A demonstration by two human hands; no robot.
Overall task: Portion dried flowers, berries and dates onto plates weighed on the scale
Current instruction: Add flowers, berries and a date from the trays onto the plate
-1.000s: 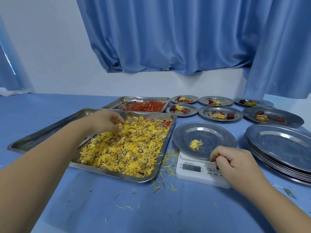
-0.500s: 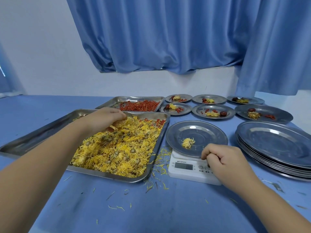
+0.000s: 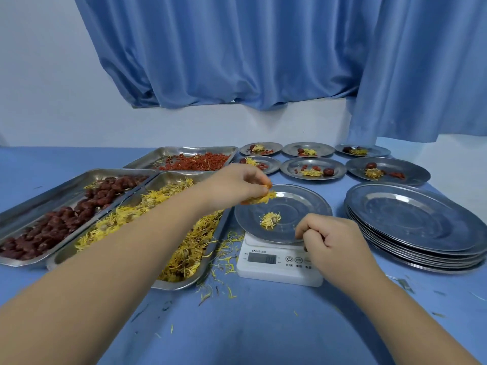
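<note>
Presently a tuft of dried flowers [image 3: 263, 198] is pinched in the left hand [image 3: 234, 185] above the far-left rim of the plate [image 3: 308, 206] set on the scale [image 3: 274, 270]; a small heap [image 3: 270, 219] already lies on it. The right hand [image 3: 334, 246] is curled at the plate's near rim, partly hiding the scale's buttons; whether the rim is gripped cannot be told. The flower tray [image 3: 174, 285] at left is crossed by the left forearm. At right, empty plates [image 3: 421, 219] are stacked.
</note>
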